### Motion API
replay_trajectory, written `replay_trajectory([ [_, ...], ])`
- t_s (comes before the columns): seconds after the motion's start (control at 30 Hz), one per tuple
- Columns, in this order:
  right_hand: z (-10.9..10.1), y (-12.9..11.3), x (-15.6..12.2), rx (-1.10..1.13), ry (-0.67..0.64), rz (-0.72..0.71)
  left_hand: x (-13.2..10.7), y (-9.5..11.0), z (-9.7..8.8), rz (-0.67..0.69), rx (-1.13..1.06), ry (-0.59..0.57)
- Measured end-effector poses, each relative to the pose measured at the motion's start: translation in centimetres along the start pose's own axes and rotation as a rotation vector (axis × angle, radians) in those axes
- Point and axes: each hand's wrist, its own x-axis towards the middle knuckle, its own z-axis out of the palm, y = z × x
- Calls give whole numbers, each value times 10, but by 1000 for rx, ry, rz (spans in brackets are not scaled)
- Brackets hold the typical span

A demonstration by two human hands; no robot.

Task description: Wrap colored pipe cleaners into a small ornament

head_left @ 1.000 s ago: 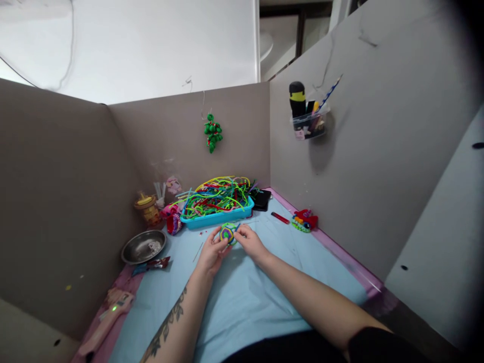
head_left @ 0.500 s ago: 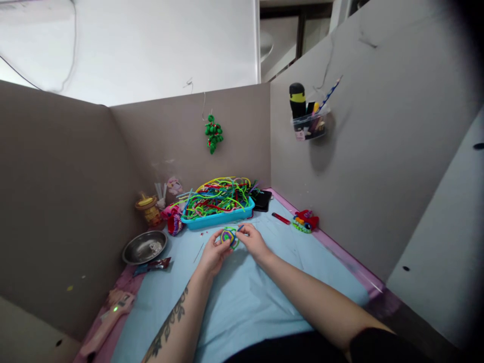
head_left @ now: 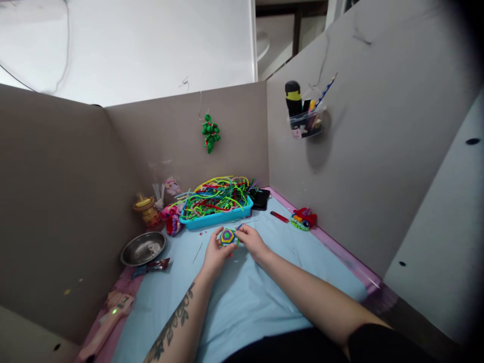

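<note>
My left hand (head_left: pixel 215 253) and my right hand (head_left: pixel 251 241) meet over the pale blue table cover (head_left: pixel 242 297), just in front of a turquoise tray. Both pinch a small round woven piece (head_left: pixel 228 236) made of green, purple, blue and yellow pipe cleaners. The left fingers grip its left side and the right fingers grip its right edge. The turquoise tray (head_left: pixel 216 217) holds a tangle of several coloured pipe cleaners (head_left: pixel 215 194).
A steel bowl (head_left: pixel 143 247) and a pink glue gun (head_left: pixel 108 318) lie at the left. A red lighter (head_left: pixel 280 217), a small colourful toy (head_left: pixel 303 219) and a black case (head_left: pixel 260 199) are at the right. Grey partitions surround the desk, with a green ornament (head_left: pixel 210 133) and a clear pen cup (head_left: pixel 305 123) hung on them.
Both hands have stayed on the woven piece and turned it slightly between the fingers. The view has shifted a little to the right.
</note>
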Motion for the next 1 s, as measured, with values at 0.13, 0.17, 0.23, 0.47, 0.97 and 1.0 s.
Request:
replay_trajectory([
  [0.13, -2, -3, 1, -2, -53, 51, 3, -2, -1, 33, 35, 42],
  [0.17, -4, -5, 1, -16, -57, 49, 3, -2, -3, 39, 35, 65],
  [0.23, -8, -8, 1, -85, -26, -22, 5, -1, -5, 48, 26, 110],
  [0.47, -14, -18, -4, -505, -3, -535, 4, 2, -7, 58, 44, 106],
  [0.97, -13, -16, -2, -422, -62, -427, 2, 5, -8, -23, 73, 0],
  [1.0, -12, -15, -1, -358, -68, -349, 2, 6, -8, -23, 72, -10],
])
